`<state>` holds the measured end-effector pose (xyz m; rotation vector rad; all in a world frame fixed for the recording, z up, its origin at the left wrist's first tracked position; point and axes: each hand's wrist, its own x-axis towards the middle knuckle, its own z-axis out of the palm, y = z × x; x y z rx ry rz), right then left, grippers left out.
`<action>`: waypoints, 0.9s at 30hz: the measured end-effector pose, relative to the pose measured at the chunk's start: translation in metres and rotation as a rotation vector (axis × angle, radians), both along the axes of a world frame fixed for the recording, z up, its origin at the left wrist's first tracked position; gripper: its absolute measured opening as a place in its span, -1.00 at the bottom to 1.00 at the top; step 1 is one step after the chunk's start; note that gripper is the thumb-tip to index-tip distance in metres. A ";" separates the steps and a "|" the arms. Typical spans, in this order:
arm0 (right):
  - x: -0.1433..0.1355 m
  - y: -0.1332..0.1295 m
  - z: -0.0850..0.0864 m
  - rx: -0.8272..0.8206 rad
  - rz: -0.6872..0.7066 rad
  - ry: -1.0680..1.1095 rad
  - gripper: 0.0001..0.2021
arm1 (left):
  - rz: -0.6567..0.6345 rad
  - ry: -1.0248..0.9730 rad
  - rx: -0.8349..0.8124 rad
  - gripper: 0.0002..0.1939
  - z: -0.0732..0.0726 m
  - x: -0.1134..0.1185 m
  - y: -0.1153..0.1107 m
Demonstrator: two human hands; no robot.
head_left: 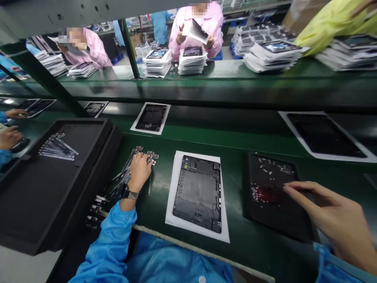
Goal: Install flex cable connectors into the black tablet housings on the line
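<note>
My left hand [140, 169], with a watch on its wrist, has its fingers curled down on a small circuit board [153, 156] with a thin flat cable. More boards with cables [122, 179] lie fanned out beside it. My right hand [332, 214] is over a black foam tray [279, 220], thumb and forefinger pinched; whatever they hold is too small to make out. Tiny pale pieces [257, 193] and small metallic parts [266, 167] lie in that tray. Between my hands, a black tablet housing [197, 192], inner side up, rests on a white sheet [171, 210].
On the left stands a large black foam tray [26, 204] holding several cabled boards [59, 147]. Further housings [151, 117] [324, 133] lie on white sheets along the line behind. A co-worker's hands [10, 137] are at far left. Beyond, a raised shelf [224, 70] carries stacks.
</note>
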<state>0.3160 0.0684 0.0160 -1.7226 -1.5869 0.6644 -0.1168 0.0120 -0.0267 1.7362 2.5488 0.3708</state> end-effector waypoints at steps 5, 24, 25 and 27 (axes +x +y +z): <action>-0.024 -0.010 0.012 0.034 0.149 0.141 -0.69 | 0.027 -0.071 0.086 -0.98 -0.011 0.002 -0.003; -0.134 -0.020 -0.022 -0.035 0.719 0.343 -0.91 | -0.032 -0.062 0.104 -0.79 -0.014 0.000 -0.002; -0.133 -0.020 -0.023 -0.048 0.712 0.351 -0.91 | -0.048 -0.052 0.112 -0.81 -0.014 0.001 -0.002; -0.133 -0.019 -0.023 -0.077 0.692 0.370 -0.90 | -0.075 -0.044 0.126 -0.83 -0.014 0.000 -0.003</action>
